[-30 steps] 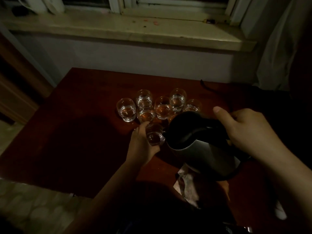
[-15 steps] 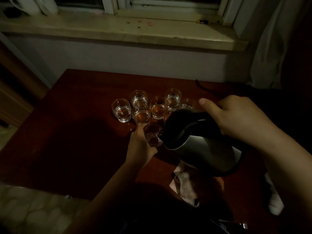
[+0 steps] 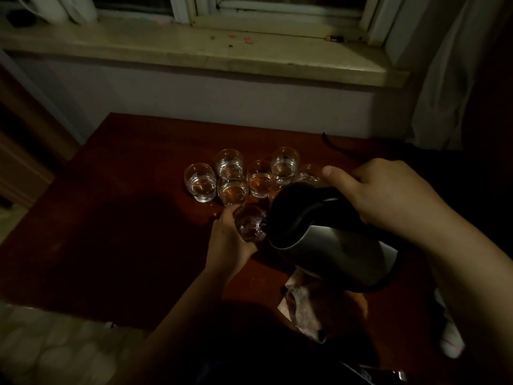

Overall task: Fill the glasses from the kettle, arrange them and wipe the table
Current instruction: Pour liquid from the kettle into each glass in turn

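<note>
The right hand (image 3: 388, 195) is gripping and tilting the black-lidded steel kettle (image 3: 333, 245) toward the small clear glass (image 3: 249, 226) held in the left hand (image 3: 227, 240).

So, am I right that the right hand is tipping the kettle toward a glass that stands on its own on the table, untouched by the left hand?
Not quite. The right hand is tipping the kettle toward a glass, but the glass is not untouched: the left hand is holding it at the spout. The head view shows this.
</note>
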Demonstrator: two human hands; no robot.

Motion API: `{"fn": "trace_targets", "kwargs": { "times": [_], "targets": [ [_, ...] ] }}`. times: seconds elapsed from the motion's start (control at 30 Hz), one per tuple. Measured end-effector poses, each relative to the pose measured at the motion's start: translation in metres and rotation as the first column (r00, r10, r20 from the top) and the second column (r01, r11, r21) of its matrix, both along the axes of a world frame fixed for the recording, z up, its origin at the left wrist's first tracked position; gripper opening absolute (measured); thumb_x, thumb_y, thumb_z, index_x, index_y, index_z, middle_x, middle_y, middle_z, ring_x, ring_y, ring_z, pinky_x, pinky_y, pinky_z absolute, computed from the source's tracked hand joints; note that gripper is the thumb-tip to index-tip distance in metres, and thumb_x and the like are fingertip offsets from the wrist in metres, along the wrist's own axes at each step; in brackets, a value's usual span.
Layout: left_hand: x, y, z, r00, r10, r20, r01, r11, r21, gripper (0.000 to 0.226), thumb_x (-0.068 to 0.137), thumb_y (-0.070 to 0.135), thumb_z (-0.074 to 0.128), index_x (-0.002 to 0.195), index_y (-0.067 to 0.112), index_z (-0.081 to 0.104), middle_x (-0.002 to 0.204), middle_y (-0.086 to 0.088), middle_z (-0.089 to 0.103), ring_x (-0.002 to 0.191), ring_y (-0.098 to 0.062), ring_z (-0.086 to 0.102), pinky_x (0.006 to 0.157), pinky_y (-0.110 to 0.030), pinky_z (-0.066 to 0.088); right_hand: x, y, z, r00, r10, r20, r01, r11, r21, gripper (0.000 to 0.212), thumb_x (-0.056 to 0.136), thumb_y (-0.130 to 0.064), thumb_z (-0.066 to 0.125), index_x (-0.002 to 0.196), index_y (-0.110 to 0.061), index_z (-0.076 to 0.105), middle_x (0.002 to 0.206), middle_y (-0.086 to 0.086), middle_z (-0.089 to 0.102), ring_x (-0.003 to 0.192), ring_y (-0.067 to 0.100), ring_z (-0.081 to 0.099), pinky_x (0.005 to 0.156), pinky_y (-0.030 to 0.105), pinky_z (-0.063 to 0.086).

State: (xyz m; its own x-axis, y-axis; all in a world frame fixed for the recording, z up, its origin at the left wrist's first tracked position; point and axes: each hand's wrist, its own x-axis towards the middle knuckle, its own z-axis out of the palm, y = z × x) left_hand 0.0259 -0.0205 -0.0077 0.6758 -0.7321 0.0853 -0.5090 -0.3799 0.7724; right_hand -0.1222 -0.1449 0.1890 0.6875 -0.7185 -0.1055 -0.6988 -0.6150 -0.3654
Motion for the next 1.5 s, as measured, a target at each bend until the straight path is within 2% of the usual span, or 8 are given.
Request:
{"fn": "trace_targets", "kwargs": {
  "times": [0.1, 0.23, 0.4, 0.63, 1.0, 1.17, 1.37, 1.5],
  "targets": [
    [0.002, 0.001, -0.005, 1.0, 0.014, -0.02, -0.014, 1.0, 0.01, 0.085, 0.062, 0.014, 0.084, 0.133, 0.015, 0.037, 0.12, -0.001, 0.062, 0.11, -0.014, 0.059, 0.09, -0.035, 0.054, 0.0, 0.0, 0.001, 1.0, 0.004, 0.003, -0.004, 1.0, 0.002, 0.064, 0.083, -0.06, 0.034, 0.049, -0.008, 0.047, 0.051, 0.013, 0.052, 0.057, 0.036, 0.058, 0.059, 0.045, 0.049],
    [0.002, 0.001, -0.005, 0.999, 0.021, -0.029, -0.021, 1.0, 0.009, 0.086, 0.06, 0.013, 0.084, 0.132, 0.015, 0.038, 0.12, 0.0, 0.062, 0.109, -0.012, 0.06, 0.089, -0.034, 0.055, 0.0, -0.001, 0.004, 1.0, -0.013, -0.002, 0.013, 1.0, -0.002, 0.068, 0.08, -0.062, 0.033, 0.056, -0.004, 0.056, 0.055, 0.017, 0.058, 0.057, 0.033, 0.059, 0.059, 0.043, 0.049],
    [-0.001, 0.001, 0.0, 0.999, 0.018, -0.032, -0.018, 1.0, -0.009, 0.078, 0.063, 0.012, 0.083, 0.129, 0.012, 0.042, 0.119, -0.003, 0.062, 0.106, -0.011, 0.06, 0.088, -0.03, 0.054, -0.001, -0.001, 0.008, 1.0, -0.002, 0.018, 0.003, 0.999, -0.034, 0.066, 0.082, -0.061, 0.035, 0.051, -0.006, 0.053, 0.051, 0.015, 0.055, 0.052, 0.032, 0.056, 0.056, 0.041, 0.046],
    [0.003, 0.002, -0.007, 0.999, 0.037, -0.02, -0.037, 0.999, 0.023, 0.084, 0.06, 0.017, 0.085, 0.125, 0.028, 0.034, 0.123, 0.0, 0.06, 0.113, -0.017, 0.057, 0.092, -0.041, 0.052, -0.005, -0.001, 0.006, 0.999, -0.041, 0.03, 0.042, 0.999, -0.032, 0.07, 0.079, -0.063, 0.034, 0.055, -0.002, 0.057, 0.058, 0.02, 0.062, 0.056, 0.033, 0.059, 0.061, 0.044, 0.05],
    [0.004, -0.002, 0.002, 1.0, 0.024, 0.001, -0.024, 1.0, -0.014, 0.074, 0.063, 0.002, 0.081, 0.127, 0.008, 0.044, 0.116, -0.005, 0.063, 0.1, -0.011, 0.062, 0.081, -0.023, 0.054, -0.007, 0.002, -0.009, 0.998, -0.049, 0.033, 0.05, 0.998, -0.035, 0.069, 0.075, -0.066, 0.031, 0.052, -0.005, 0.054, 0.055, 0.016, 0.06, 0.055, 0.03, 0.058, 0.06, 0.044, 0.05],
    [0.003, -0.002, 0.004, 1.0, -0.007, 0.023, 0.007, 1.0, -0.003, 0.069, 0.064, 0.0, 0.08, 0.122, 0.011, 0.046, 0.115, -0.005, 0.063, 0.099, -0.011, 0.063, 0.078, -0.018, 0.05, -0.007, -0.001, -0.01, 0.998, -0.037, 0.047, 0.039, 0.998, -0.045, 0.071, 0.072, -0.068, 0.027, 0.053, -0.005, 0.054, 0.052, 0.013, 0.057, 0.055, 0.029, 0.057, 0.058, 0.042, 0.049],
    [0.003, 0.0, 0.01, 0.999, 0.016, -0.036, -0.017, 1.0, -0.02, 0.069, 0.064, 0.002, 0.081, 0.124, 0.009, 0.047, 0.103, 0.015, 0.054, 0.08, 0.016, 0.048, 0.064, -0.004, 0.044, -0.014, -0.001, -0.022, 0.978, -0.154, 0.142, 0.14, 0.985, 0.104, 0.072, 0.08, -0.061, 0.038, 0.057, 0.004, 0.06, 0.059, 0.023, 0.064, 0.058, 0.036, 0.061, 0.061, 0.043, 0.051],
    [0.007, 0.0, 0.02, 0.991, 0.068, -0.119, -0.077, 0.994, -0.076, 0.061, 0.065, -0.001, 0.079, 0.093, 0.041, 0.044, 0.086, 0.026, 0.054, 0.073, 0.016, 0.058, 0.065, -0.004, 0.047, -0.021, 0.002, -0.038, 0.925, -0.293, 0.242, 0.229, 0.938, 0.259, 0.066, 0.085, -0.054, 0.043, 0.049, -0.002, 0.06, 0.04, 0.008, 0.058, 0.044, 0.022, 0.058, 0.048, 0.028, 0.04]
  ]
}}
